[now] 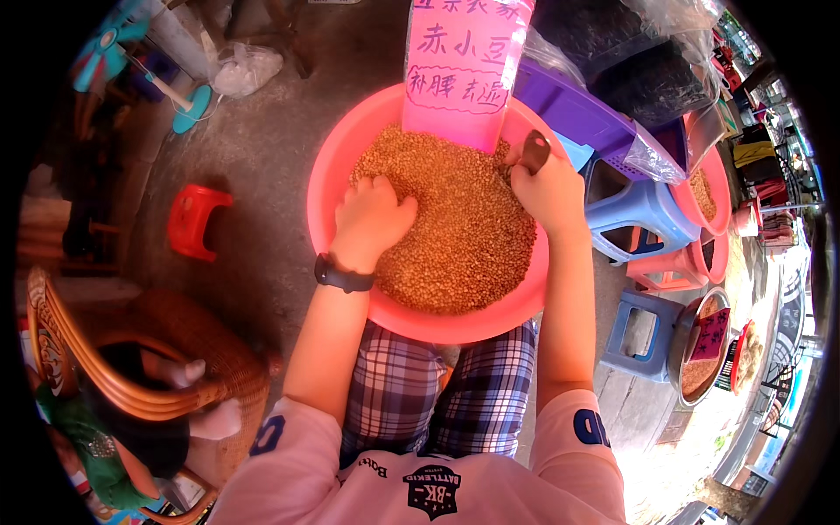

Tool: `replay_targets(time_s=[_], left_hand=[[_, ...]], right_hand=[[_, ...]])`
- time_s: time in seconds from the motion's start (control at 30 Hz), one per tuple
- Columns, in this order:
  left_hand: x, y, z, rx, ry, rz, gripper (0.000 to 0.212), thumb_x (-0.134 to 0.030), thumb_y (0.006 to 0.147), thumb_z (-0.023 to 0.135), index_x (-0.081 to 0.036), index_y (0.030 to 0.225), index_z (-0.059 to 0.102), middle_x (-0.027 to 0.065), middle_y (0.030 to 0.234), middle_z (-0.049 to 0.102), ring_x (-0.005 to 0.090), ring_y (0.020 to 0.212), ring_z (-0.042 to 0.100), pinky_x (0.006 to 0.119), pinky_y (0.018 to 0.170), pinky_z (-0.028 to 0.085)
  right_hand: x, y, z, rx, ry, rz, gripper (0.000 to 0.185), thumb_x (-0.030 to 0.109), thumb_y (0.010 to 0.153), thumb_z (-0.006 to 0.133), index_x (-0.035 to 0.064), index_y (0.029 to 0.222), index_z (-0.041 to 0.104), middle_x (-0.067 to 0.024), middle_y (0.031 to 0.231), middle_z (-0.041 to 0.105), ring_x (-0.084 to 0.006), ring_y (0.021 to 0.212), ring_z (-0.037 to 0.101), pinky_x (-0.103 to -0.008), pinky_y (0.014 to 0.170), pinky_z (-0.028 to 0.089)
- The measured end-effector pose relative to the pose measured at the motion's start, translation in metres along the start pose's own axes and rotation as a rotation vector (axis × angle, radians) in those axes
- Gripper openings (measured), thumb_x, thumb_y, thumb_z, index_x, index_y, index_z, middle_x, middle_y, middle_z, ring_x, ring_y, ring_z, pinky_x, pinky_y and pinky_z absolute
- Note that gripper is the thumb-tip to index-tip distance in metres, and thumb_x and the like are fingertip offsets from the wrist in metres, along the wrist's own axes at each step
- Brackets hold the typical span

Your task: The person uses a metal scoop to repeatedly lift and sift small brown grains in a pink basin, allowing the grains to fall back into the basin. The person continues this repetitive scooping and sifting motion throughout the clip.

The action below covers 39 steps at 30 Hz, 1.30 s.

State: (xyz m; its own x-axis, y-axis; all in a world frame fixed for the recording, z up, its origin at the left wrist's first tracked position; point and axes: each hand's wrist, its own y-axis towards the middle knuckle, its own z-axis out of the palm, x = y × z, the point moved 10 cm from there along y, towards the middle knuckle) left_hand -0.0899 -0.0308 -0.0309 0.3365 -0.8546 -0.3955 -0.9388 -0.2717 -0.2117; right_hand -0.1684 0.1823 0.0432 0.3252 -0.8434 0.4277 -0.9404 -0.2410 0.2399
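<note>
A large pink plastic basin full of small tan-brown beans or grains is before me, above my knees. My left hand lies palm down on the left part of the heap. Its thumb is apart from the fingers, and the fingertips are partly sunk in. At the right side of the basin, my right hand grips a dark metal scoop; its holed handle end sticks up out of the fist, and the rest is mostly hidden. A pink handwritten sign in clear plastic stands at the far side of the basin.
To the right are a purple crate, blue stools and a metal bowl of grain with a sign. A red stool and a teal fan stand left. Someone sits in a rattan chair at lower left.
</note>
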Motion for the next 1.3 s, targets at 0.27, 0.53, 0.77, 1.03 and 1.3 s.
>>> replay_targets(time_s=[0.27, 0.53, 0.77, 1.03, 1.3], left_hand=[[-0.005, -0.003, 0.017, 0.19, -0.042, 0.072, 0.055, -0.044, 0.084, 0.048, 0.008, 0.081, 0.063, 0.0278, 0.082, 0.061, 0.0418, 0.084, 0.06, 0.045, 0.076, 0.046], [-0.023, -0.021, 0.037, 0.579, -0.109, 0.111, 0.07, -0.06, 0.081, 0.051, 0.009, 0.088, 0.064, 0.0264, 0.085, 0.063, 0.0352, 0.086, 0.062, 0.038, 0.077, 0.047], [-0.033, -0.036, 0.062, 0.817, -0.125, 0.302, 0.085, -0.052, 0.064, 0.074, 0.014, 0.113, 0.052, 0.0244, 0.107, 0.061, 0.0319, 0.102, 0.058, 0.033, 0.087, 0.045], [-0.038, -0.041, 0.061, 0.809, -0.121, 0.354, 0.084, -0.035, 0.055, 0.081, 0.015, 0.113, 0.045, 0.0242, 0.103, 0.06, 0.032, 0.097, 0.06, 0.034, 0.082, 0.047], [-0.047, -0.029, 0.039, 0.621, -0.266, 0.359, 0.053, -0.01, 0.065, 0.067, 0.011, 0.108, 0.045, 0.0244, 0.091, 0.059, 0.0305, 0.085, 0.062, 0.036, 0.071, 0.049]], right_hand=[[-0.012, 0.001, 0.027, 0.227, -0.193, -0.003, 0.021, 0.017, 0.076, 0.052, 0.0044, 0.086, 0.066, -0.0198, 0.077, 0.064, -0.0347, 0.075, 0.063, -0.043, 0.073, 0.049], [-0.011, -0.036, 0.079, 0.883, 0.224, 0.189, 0.023, 0.018, 0.082, 0.047, 0.0013, 0.091, 0.059, -0.0098, 0.07, 0.059, -0.0229, 0.063, 0.063, -0.0344, 0.055, 0.051], [0.001, -0.057, 0.097, 1.127, 0.363, 0.23, 0.043, 0.019, 0.085, 0.048, 0.0051, 0.125, 0.04, -0.0089, 0.097, 0.055, -0.0203, 0.068, 0.064, -0.03, 0.054, 0.058], [0.026, -0.058, 0.101, 1.12, 0.581, 0.16, 0.033, 0.017, 0.087, 0.047, -0.0018, 0.111, 0.037, -0.013, 0.089, 0.052, -0.0241, 0.07, 0.064, -0.033, 0.051, 0.058], [0.016, -0.043, 0.097, 0.944, 0.769, 0.332, 0.026, 0.026, 0.088, 0.054, 0.008, 0.107, 0.048, -0.0029, 0.088, 0.046, -0.0135, 0.068, 0.057, -0.0299, 0.053, 0.057]])
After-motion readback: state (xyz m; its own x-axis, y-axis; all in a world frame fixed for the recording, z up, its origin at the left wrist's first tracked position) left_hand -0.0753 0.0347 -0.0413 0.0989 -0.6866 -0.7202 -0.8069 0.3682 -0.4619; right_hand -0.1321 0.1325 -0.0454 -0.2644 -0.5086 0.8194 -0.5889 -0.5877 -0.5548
